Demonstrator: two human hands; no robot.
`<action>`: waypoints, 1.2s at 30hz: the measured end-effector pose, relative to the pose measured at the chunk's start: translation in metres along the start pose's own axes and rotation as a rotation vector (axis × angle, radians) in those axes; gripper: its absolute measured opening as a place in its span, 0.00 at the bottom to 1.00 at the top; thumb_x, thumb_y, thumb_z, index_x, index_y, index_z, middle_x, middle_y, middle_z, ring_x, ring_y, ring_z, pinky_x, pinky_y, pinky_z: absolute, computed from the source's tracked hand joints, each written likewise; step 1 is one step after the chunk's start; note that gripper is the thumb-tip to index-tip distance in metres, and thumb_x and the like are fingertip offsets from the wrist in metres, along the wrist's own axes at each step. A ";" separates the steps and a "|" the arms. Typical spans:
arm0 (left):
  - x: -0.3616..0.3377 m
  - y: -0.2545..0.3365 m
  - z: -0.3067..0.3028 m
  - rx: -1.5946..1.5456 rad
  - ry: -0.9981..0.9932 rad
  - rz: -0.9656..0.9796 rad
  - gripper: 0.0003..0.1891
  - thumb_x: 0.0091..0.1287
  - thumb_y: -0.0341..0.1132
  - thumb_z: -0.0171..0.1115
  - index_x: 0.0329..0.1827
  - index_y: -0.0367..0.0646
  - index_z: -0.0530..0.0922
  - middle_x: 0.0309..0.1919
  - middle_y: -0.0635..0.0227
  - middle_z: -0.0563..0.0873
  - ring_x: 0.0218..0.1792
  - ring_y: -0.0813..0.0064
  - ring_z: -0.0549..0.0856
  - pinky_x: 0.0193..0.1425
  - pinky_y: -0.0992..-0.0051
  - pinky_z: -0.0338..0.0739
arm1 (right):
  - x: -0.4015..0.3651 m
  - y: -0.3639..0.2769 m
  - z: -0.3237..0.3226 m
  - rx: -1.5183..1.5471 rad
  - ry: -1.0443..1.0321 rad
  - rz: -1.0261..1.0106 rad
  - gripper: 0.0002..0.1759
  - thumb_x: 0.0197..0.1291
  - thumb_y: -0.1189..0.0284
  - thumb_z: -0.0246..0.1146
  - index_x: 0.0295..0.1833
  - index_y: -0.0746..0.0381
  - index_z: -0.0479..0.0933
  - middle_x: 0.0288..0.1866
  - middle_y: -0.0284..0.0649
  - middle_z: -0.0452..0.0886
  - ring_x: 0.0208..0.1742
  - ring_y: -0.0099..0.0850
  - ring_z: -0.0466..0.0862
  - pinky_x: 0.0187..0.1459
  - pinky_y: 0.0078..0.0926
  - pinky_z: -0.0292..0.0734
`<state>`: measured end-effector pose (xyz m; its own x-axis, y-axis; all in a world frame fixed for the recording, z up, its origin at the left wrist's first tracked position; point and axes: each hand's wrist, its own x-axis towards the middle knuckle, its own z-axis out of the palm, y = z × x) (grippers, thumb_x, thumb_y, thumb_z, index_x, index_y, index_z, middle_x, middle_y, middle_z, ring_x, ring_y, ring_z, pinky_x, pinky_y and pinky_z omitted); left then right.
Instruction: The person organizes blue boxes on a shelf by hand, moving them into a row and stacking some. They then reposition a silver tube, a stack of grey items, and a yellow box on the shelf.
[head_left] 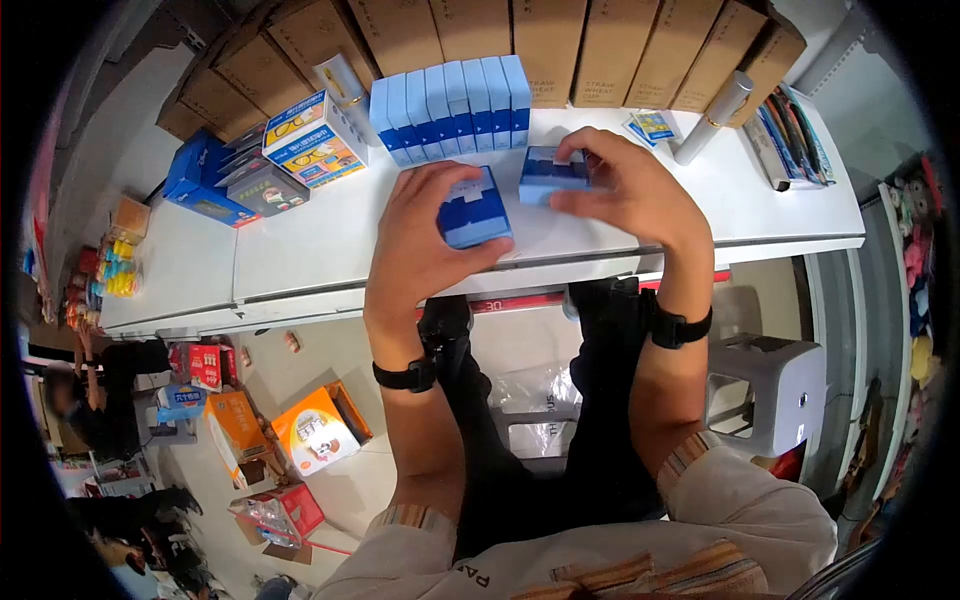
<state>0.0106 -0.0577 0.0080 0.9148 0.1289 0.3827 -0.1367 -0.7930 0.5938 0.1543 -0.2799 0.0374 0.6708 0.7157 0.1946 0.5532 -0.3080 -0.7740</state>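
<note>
My left hand (425,225) is closed around a small dark-blue and light-blue box (474,212), fingers at its far edge and thumb along its near side. Another box of the same blue kind (545,178) sits just to the right, and my right hand (625,185) grips its right end, slightly blurred. Both boxes are at the white shelf top (330,235), close to its front edge. Behind them stands a row of several upright light-blue boxes (450,105), packed side by side.
Tall brown cartons (545,50) line the back. Left of the row are a lens-wipe style box (315,140) and a blue display box (200,180). A white cylinder (715,118) stands at right. Below are a grey stool (775,390) and an orange-and-white carton (318,430); other people are at far left.
</note>
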 end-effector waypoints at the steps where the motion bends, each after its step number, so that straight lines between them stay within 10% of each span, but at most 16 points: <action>1: -0.001 -0.003 0.001 -0.084 0.032 -0.024 0.34 0.49 0.39 0.83 0.63 0.47 0.82 0.62 0.58 0.82 0.64 0.58 0.80 0.71 0.63 0.73 | 0.001 0.001 -0.002 0.060 0.006 0.065 0.23 0.53 0.61 0.79 0.49 0.63 0.83 0.36 0.41 0.82 0.37 0.37 0.79 0.43 0.34 0.76; 6: -0.003 -0.015 0.005 -0.348 0.165 -0.140 0.24 0.59 0.40 0.80 0.56 0.41 0.86 0.52 0.53 0.87 0.51 0.60 0.88 0.58 0.67 0.81 | 0.006 0.000 0.001 -0.005 0.369 0.335 0.48 0.71 0.33 0.48 0.34 0.73 0.84 0.30 0.55 0.84 0.38 0.48 0.84 0.50 0.39 0.77; 13: -0.003 -0.033 0.011 -0.406 0.253 -0.064 0.29 0.64 0.55 0.76 0.53 0.37 0.87 0.44 0.57 0.91 0.44 0.66 0.90 0.51 0.72 0.82 | 0.020 0.005 0.015 -0.243 0.483 0.331 0.46 0.73 0.34 0.49 0.33 0.70 0.86 0.31 0.63 0.84 0.43 0.56 0.86 0.51 0.41 0.79; 19: 0.000 -0.023 0.012 -0.290 0.304 -0.187 0.24 0.66 0.48 0.76 0.53 0.35 0.85 0.38 0.58 0.91 0.36 0.71 0.88 0.44 0.75 0.82 | 0.015 0.026 0.019 0.298 0.319 0.123 0.21 0.68 0.61 0.71 0.55 0.67 0.82 0.43 0.46 0.89 0.45 0.36 0.87 0.49 0.32 0.81; 25: 0.003 -0.018 0.015 -0.275 0.311 -0.301 0.19 0.68 0.41 0.75 0.53 0.34 0.83 0.36 0.59 0.92 0.30 0.74 0.86 0.40 0.75 0.82 | 0.009 0.046 0.000 0.271 0.224 -0.018 0.24 0.64 0.83 0.65 0.65 0.62 0.73 0.55 0.41 0.83 0.54 0.31 0.82 0.56 0.28 0.77; 36: 0.004 -0.014 0.015 -0.258 0.313 -0.305 0.18 0.70 0.39 0.73 0.54 0.35 0.83 0.36 0.60 0.91 0.32 0.75 0.86 0.41 0.75 0.81 | 0.028 0.042 0.022 0.445 0.410 -0.007 0.25 0.61 0.87 0.56 0.65 0.64 0.71 0.54 0.44 0.82 0.58 0.33 0.82 0.62 0.31 0.75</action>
<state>0.0219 -0.0551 -0.0092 0.7755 0.5352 0.3350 -0.0066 -0.5236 0.8520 0.1856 -0.2588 -0.0027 0.8526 0.3891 0.3488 0.3583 0.0507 -0.9322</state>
